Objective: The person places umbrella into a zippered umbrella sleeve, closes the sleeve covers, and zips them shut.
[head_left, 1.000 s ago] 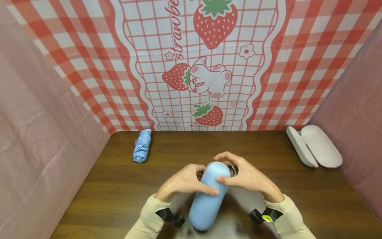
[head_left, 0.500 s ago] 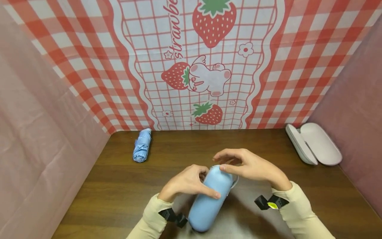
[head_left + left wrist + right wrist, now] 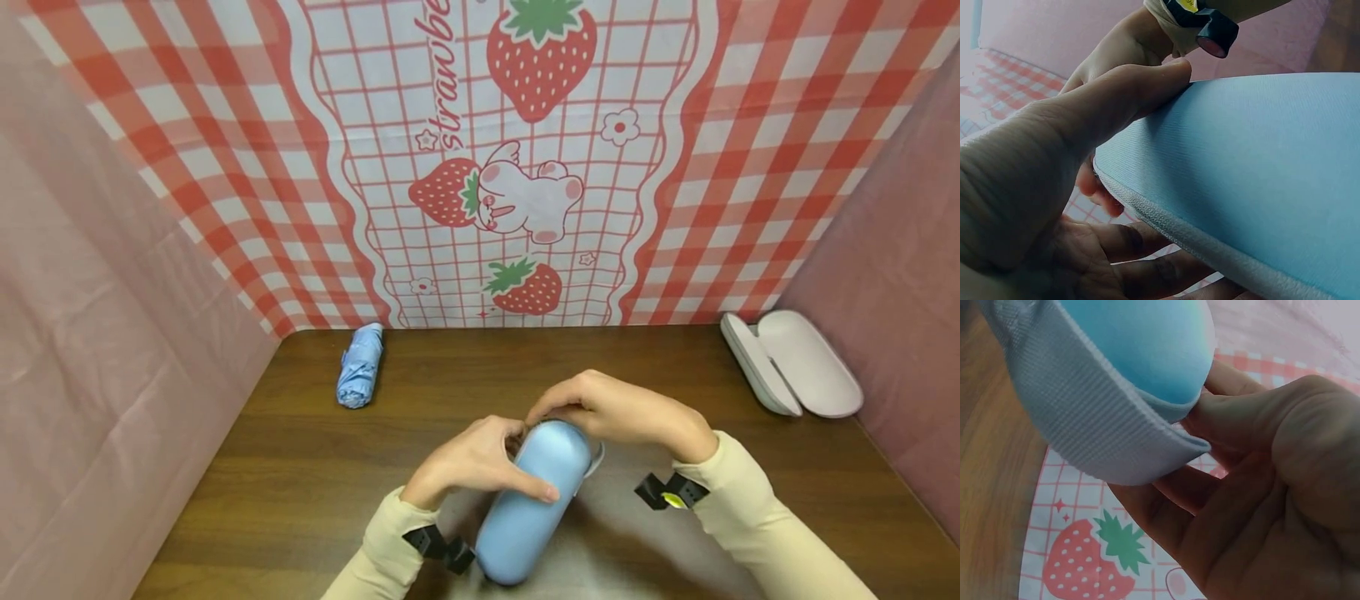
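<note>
A light blue, elongated case (image 3: 534,500) with rounded ends is held at a slant over the near middle of the table. My left hand (image 3: 480,458) grips it from the left, thumb across its top and the other fingers underneath, as the left wrist view shows. At its far end, my right hand (image 3: 618,408) has its fingers curled in at the edge, thumb and fingertips pinching there. A grey strap (image 3: 1085,419) loops off the case's right side, passing close by the right fingers. The right fingertips are partly hidden behind the case.
A folded light blue umbrella (image 3: 360,367) lies at the back left of the wooden table (image 3: 300,467). At the back right rests an opened white hard case (image 3: 806,367). A strawberry-print cloth (image 3: 525,208) hangs behind, with pink cloth walls (image 3: 112,333) at both sides.
My right hand lifted its thumb off the case's upper face and moved round to the far end, fingers now curled at the edge. The left hand keeps its grip.
</note>
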Action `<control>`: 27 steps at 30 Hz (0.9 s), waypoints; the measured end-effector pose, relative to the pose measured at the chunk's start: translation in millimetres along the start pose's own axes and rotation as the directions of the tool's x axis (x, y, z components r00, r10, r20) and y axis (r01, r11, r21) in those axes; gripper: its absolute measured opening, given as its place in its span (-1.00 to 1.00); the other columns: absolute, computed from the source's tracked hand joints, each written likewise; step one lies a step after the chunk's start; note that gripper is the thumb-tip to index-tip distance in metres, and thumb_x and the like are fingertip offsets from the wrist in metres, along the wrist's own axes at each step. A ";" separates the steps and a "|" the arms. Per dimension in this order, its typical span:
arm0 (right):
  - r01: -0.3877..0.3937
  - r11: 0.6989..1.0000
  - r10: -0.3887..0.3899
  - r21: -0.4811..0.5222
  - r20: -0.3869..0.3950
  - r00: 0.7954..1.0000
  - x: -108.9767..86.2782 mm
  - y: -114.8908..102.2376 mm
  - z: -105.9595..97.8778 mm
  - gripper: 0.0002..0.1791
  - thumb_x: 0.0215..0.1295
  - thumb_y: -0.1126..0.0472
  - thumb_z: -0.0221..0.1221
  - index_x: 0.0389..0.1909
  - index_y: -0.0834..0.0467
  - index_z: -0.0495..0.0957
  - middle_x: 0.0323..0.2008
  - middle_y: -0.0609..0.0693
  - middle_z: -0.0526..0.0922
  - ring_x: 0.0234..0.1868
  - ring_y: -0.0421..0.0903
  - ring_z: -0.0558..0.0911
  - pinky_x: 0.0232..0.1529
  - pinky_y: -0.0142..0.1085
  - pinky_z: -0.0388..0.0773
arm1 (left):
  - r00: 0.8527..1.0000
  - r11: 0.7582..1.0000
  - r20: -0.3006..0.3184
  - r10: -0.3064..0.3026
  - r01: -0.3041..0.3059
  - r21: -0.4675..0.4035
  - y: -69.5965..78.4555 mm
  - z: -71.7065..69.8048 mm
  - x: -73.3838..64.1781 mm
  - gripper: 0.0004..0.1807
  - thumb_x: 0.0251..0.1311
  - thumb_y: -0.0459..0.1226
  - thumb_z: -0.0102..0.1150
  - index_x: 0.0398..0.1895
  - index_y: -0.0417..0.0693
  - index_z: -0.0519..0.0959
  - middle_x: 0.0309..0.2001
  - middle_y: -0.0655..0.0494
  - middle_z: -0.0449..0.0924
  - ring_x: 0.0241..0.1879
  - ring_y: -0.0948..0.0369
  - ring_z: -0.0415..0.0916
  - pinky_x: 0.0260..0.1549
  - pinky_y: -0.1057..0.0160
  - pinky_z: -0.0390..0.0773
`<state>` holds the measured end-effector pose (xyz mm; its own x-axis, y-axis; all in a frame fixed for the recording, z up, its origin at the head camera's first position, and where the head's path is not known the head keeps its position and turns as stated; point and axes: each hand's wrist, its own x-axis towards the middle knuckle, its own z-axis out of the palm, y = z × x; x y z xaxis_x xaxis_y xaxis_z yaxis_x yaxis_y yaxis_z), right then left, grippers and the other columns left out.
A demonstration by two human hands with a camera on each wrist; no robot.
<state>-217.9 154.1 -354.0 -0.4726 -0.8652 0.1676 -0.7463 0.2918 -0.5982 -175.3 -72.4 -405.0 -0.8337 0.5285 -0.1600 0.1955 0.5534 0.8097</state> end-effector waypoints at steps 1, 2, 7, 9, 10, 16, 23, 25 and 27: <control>0.007 1.000 -0.007 -0.015 -0.008 1.000 0.1 0.1 -0.3 -0.69 0.44 0.45 0.13 -0.01 0.09 0.75 -0.06 -0.09 0.79 -0.02 -0.22 0.71 -0.05 -0.30 0.68 | 1.000 1.000 0.000 -0.003 0.003 0.001 0.3 -0.1 -0.2 -0.49 -0.19 0.08 0.67 -0.19 0.13 0.68 -0.37 0.35 0.69 -0.36 0.38 0.62 -0.32 0.33 0.62; 0.013 0.999 -0.014 -0.034 -0.016 1.000 0.1 0.2 -0.5 -0.70 0.44 0.44 0.14 -0.04 0.08 0.75 -0.08 -0.10 0.78 -0.04 -0.23 0.70 -0.08 -0.31 0.67 | 1.000 1.000 0.000 -0.005 0.005 0.003 0.3 -0.1 -0.2 -0.49 -0.19 0.08 0.67 -0.19 0.13 0.68 -0.37 0.35 0.69 -0.36 0.38 0.62 -0.32 0.33 0.62; 0.041 0.996 -0.045 -0.081 -0.045 0.998 1.5 1.0 0.1 -0.76 0.39 0.43 0.21 -0.16 0.07 0.76 -0.18 -0.13 0.73 -0.13 -0.25 0.67 -0.15 -0.34 0.65 | 1.000 1.000 0.011 -0.008 0.008 0.015 1.1 -0.4 -0.3 -0.49 -0.18 0.09 0.66 -0.19 0.13 0.68 -0.37 0.35 0.69 -0.37 0.38 0.63 -0.33 0.33 0.62; 0.043 0.995 -0.047 -0.087 -0.050 0.998 2.2 1.0 1.3 -0.78 0.38 0.43 0.22 -0.19 0.08 0.76 -0.20 -0.12 0.72 -0.15 -0.25 0.67 -0.17 -0.35 0.65 | 1.000 1.000 0.019 -0.009 0.009 0.013 1.1 -0.4 -0.1 -0.49 -0.18 0.08 0.66 -0.18 0.12 0.68 -0.37 0.35 0.69 -0.37 0.38 0.63 -0.34 0.33 0.63; 0.046 0.995 -0.051 -0.094 -0.054 0.997 2.8 0.7 1.8 -0.80 0.38 0.43 0.23 -0.21 0.09 0.76 -0.21 -0.12 0.72 -0.16 -0.25 0.67 -0.18 -0.36 0.65 | 1.000 1.000 0.022 -0.011 0.010 0.013 1.0 -0.4 -0.1 -0.48 -0.17 0.08 0.66 -0.17 0.12 0.68 -0.37 0.35 0.69 -0.37 0.37 0.63 -0.34 0.33 0.63; 0.102 0.980 -0.119 -0.173 -0.095 0.988 5.6 -0.4 5.7 -0.85 0.32 0.43 0.27 -0.27 0.12 0.73 -0.25 -0.09 0.71 -0.22 -0.25 0.67 -0.23 -0.37 0.65 | 1.000 1.000 0.019 -0.011 0.010 0.026 0.0 -0.7 0.2 -0.47 -0.17 0.09 0.66 -0.16 0.11 0.67 -0.36 0.35 0.69 -0.37 0.37 0.63 -0.34 0.33 0.62; 0.154 0.956 -0.195 -0.251 -0.147 0.970 6.9 -0.3 8.3 -0.85 0.31 0.46 0.27 -0.27 0.15 0.71 -0.28 -0.08 0.70 -0.25 -0.23 0.68 -0.27 -0.39 0.65 | 1.000 0.999 0.000 -0.024 0.024 0.033 1.0 -1.4 0.0 -0.46 -0.18 0.10 0.65 -0.20 0.07 0.63 -0.37 0.33 0.68 -0.37 0.37 0.61 -0.34 0.33 0.61; 0.161 0.951 -0.208 -0.265 -0.159 0.965 6.5 -0.4 8.4 -0.85 0.31 0.46 0.27 -0.27 0.15 0.71 -0.28 -0.08 0.71 -0.25 -0.23 0.68 -0.27 -0.39 0.65 | 1.000 0.999 0.001 -0.028 0.028 0.026 1.0 -1.6 0.1 -0.46 -0.17 0.11 0.65 -0.20 0.07 0.63 -0.37 0.33 0.69 -0.38 0.37 0.62 -0.34 0.33 0.61; 0.160 0.948 -0.212 -0.276 -0.169 0.963 5.8 -0.8 8.4 -0.84 0.32 0.45 0.27 -0.26 0.13 0.71 -0.27 -0.08 0.71 -0.24 -0.22 0.68 -0.26 -0.39 0.65 | 1.000 0.999 0.001 -0.027 0.027 0.024 0.9 -1.8 0.1 -0.46 -0.17 0.10 0.65 -0.20 0.07 0.63 -0.38 0.34 0.70 -0.38 0.38 0.62 -0.34 0.33 0.61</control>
<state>-216.1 145.3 -359.1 -0.3761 -0.8258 0.4201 -0.9122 0.2507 -0.3240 -176.1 -73.0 -403.3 -0.8380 0.5141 -0.1828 0.1850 0.5829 0.7912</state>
